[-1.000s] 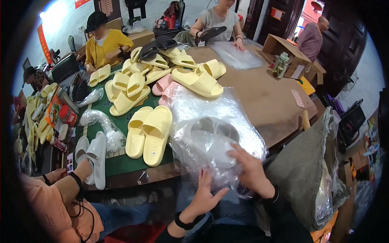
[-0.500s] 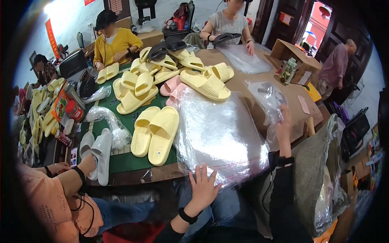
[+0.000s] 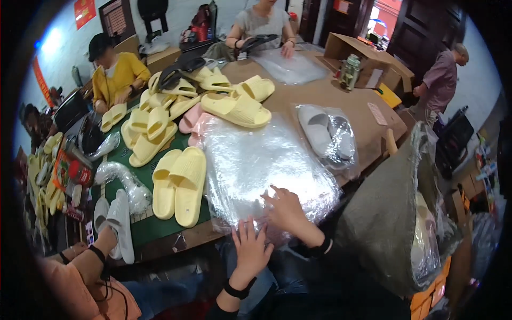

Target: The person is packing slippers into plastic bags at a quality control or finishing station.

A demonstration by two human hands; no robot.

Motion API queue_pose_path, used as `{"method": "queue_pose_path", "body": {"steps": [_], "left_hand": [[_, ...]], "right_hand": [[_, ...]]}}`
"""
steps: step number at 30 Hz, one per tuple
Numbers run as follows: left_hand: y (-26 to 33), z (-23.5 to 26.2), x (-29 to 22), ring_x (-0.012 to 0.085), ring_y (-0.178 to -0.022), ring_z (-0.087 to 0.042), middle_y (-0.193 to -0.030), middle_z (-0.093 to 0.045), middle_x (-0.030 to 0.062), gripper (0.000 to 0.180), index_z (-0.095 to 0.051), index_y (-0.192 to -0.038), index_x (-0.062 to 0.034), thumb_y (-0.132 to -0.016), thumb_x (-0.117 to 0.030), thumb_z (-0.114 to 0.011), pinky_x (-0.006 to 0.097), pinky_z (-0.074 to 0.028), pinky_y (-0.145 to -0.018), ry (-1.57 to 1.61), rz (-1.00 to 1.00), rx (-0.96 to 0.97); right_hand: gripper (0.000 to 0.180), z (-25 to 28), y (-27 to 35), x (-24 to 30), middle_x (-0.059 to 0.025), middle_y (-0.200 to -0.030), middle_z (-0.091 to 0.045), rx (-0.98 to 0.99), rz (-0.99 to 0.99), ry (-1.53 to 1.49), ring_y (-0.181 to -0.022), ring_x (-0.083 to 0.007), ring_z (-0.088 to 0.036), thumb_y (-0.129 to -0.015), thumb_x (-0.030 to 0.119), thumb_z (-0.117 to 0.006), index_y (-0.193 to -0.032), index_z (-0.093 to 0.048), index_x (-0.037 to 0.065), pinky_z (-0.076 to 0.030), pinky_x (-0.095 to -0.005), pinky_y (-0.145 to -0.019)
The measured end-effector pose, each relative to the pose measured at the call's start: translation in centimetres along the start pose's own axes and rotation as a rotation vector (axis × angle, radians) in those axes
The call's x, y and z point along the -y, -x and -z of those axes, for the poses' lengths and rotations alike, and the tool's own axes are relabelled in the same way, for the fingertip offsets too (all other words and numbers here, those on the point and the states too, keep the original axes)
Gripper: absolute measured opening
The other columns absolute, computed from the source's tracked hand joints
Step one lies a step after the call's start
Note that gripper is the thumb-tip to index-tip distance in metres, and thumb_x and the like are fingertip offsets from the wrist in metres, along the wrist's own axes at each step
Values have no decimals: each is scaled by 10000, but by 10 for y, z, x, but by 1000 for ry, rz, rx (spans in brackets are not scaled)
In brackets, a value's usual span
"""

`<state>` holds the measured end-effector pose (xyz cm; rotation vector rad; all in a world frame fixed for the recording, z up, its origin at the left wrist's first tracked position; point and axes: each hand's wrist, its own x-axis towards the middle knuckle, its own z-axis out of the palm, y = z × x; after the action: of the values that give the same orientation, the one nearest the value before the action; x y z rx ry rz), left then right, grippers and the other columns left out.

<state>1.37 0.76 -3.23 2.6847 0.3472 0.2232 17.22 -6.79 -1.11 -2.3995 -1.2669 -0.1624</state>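
Note:
A stack of clear plastic bags (image 3: 250, 154) lies flat on the table edge in front of me. My left hand (image 3: 250, 253) rests on the near edge of the stack, fingers spread. My right hand (image 3: 290, 213) is on the bags just right of it, fingers apart and slightly bent, with nothing visible in them. To the right of the stack, a pair of grey slippers (image 3: 320, 133) lies in a clear bag. A pair of yellow slippers (image 3: 180, 186) lies left of the stack. One yellow slipper (image 3: 237, 109) sits on the stack's far edge, beside pink slippers (image 3: 194, 125).
A heap of yellow slippers (image 3: 154, 114) covers the far left. A co-worker's hand (image 3: 106, 240) is at light grey slippers (image 3: 120, 224). A grey sack (image 3: 389, 208) stands at my right. Farther back are a glass jar (image 3: 350, 72) and an open cardboard box (image 3: 368, 61).
My right hand has let go of the clear bag on the right and moved left onto the bag stack. The bag now lies flat, showing grey slippers inside. The view has turned slightly right.

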Motion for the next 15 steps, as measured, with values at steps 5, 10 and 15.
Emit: {"method": "queue_pose_path", "body": {"steps": [5,10,15], "left_hand": [[-9,29,18,399,-1262,-397,-1347,-448,238,402,-584,-1207,-71,-845,-240,-628,550,-245,-1051,208,29,-145],[-23,64,70,461,-1244,-372,-1382,-379,281,424,-553,-1232,-63,-828,-158,-641,504,-322,-1017,124,231,-537],[-47,71,139,525,-1261,-320,-1385,-309,365,459,-555,-1277,-180,-826,-206,-633,525,-302,-1039,8,347,-572]], "right_hand": [[338,3,6,20,-144,-1146,-567,217,-44,-5,-1023,-309,-553,-808,223,-585,-1143,-605,181,-461,-460,-800],[368,-14,7,12,-138,-1143,-548,144,-9,-18,-1032,-345,-535,-786,228,-627,-1152,-594,212,-488,-471,-762],[502,-6,4,12,-139,-1203,-510,230,-50,-28,-1064,-373,-506,-736,244,-702,-1216,-556,232,-478,-509,-796]]}}
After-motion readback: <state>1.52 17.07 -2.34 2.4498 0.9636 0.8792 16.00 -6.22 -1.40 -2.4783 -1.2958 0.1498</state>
